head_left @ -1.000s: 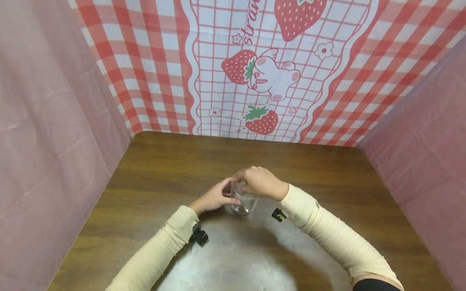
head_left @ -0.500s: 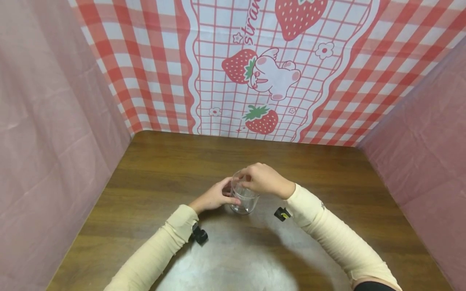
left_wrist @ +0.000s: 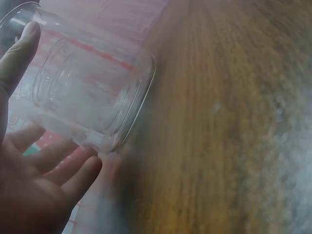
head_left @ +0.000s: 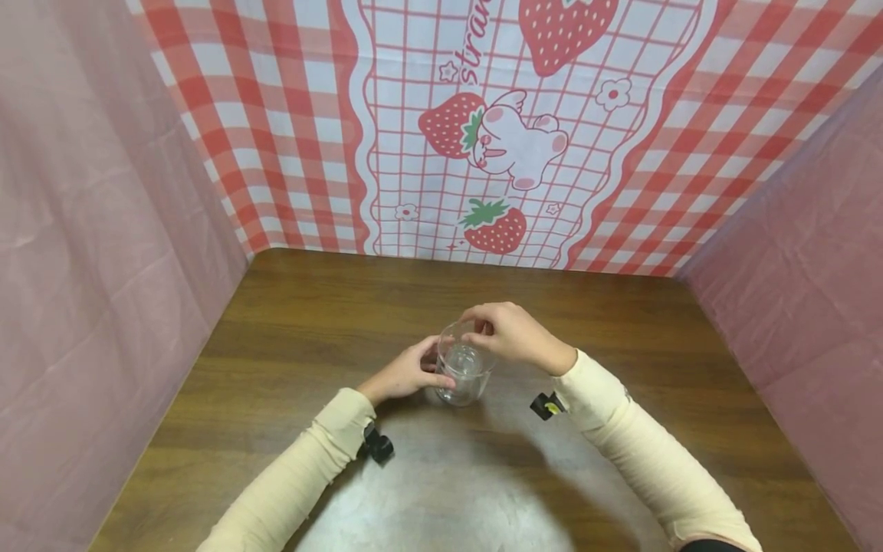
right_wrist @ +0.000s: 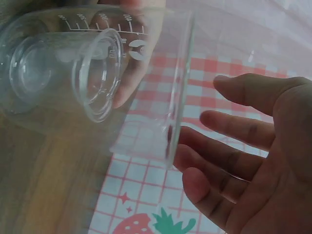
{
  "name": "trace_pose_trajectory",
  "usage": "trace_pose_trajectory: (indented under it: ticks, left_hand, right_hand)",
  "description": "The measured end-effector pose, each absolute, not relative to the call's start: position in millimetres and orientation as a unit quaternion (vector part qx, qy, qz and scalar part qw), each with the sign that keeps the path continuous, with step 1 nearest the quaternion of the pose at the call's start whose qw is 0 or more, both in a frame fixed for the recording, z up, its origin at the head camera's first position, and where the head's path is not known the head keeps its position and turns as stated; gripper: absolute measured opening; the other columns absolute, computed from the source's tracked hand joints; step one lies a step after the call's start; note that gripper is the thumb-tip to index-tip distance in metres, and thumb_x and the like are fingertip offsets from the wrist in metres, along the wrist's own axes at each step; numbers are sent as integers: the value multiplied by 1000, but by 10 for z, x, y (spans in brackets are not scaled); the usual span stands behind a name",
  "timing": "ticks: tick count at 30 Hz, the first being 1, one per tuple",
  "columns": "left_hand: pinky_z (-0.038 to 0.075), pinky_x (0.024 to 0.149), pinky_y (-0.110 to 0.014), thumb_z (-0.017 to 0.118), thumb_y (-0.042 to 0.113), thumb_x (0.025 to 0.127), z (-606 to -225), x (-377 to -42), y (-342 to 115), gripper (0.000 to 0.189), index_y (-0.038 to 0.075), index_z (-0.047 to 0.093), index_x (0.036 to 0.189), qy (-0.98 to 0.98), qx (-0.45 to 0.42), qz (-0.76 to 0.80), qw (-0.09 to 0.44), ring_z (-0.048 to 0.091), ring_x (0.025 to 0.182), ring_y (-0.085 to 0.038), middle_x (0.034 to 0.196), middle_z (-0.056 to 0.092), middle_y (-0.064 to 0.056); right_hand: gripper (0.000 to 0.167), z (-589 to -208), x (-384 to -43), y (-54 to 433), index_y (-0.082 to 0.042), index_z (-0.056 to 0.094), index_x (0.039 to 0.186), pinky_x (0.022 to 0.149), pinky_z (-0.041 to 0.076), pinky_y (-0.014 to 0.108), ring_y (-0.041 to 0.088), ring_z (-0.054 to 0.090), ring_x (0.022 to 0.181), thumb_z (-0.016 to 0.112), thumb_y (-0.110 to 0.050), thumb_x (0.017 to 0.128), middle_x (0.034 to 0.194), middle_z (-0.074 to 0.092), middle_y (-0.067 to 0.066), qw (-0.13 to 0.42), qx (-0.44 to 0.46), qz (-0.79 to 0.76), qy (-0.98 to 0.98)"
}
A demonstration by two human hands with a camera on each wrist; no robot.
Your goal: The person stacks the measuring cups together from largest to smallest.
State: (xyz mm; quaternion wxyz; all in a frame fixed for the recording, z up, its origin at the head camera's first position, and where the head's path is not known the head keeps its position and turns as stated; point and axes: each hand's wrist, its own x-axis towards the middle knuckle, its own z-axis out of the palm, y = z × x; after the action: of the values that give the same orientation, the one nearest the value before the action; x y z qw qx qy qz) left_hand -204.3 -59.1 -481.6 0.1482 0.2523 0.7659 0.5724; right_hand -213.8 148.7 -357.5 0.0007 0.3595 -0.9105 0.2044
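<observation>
A clear beaker with white graduation marks stands upright on the wooden table. My left hand holds it from the left, thumb on the near side and fingers round the back. Inside the beaker, low down, sits a smaller clear cup with a flared lip, seen best in the right wrist view. My right hand is at the beaker's rim on the right, thumb and fingers apart with nothing between them. In the right wrist view its fingertips are right beside the rim.
The brown wooden table has a bright glare near its front. A red-and-white checked strawberry cloth hangs behind it, and pink curtains close both sides. Dark wrist cameras sit over the cream sleeves.
My right hand has risen out of the beaker's mouth and moved right, its fingers spreading. The small cup now shows inside without fingers over it. My left hand has stayed on the beaker.
</observation>
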Motion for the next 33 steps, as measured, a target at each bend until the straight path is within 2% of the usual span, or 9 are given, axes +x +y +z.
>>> trace_pose_trajectory:
  ticks: [6,11,20,28,33]
  left_hand:
    - [47,108,-44,80,21,80,-4814,-2041,-597,78,4,40,144,769,249,569,153,52,128,-37,144,49,-21]
    - [49,107,-43,80,21,80,-4830,-2040,-591,77,3,40,144,765,254,572,153,52,128,-37,143,50,-22]
    - [49,106,-43,78,14,82,-4825,-2042,-598,74,1,40,144,761,257,576,151,53,127,-38,141,51,-23]
    - [47,107,-48,75,5,83,-4824,-2045,-582,73,-4,36,145,761,256,576,156,51,128,-42,142,48,-28]
    - [48,107,-49,74,2,82,-4816,-2068,-576,73,-8,35,144,761,257,573,161,52,127,-43,142,48,-29]
  right_hand:
    - [28,-3627,-2138,1580,-4,70,111,63,54,22,10,62,72,73,-18,87,82,70,3,15,336,241,-910]
    - [28,-3589,-2111,1651,-4,70,111,64,54,24,11,62,73,72,-19,88,81,70,3,22,326,246,-913]
    - [27,-3587,-2098,1738,-4,69,110,69,59,37,12,63,75,72,-20,88,86,70,4,19,316,263,-911]
    - [28,-3587,-2100,1830,-5,70,109,67,55,25,10,63,75,72,-24,88,86,71,2,13,302,270,-914]
    - [37,-3607,-2093,1882,-4,69,113,70,58,31,12,63,78,75,-29,86,91,71,6,-5,295,273,-916]
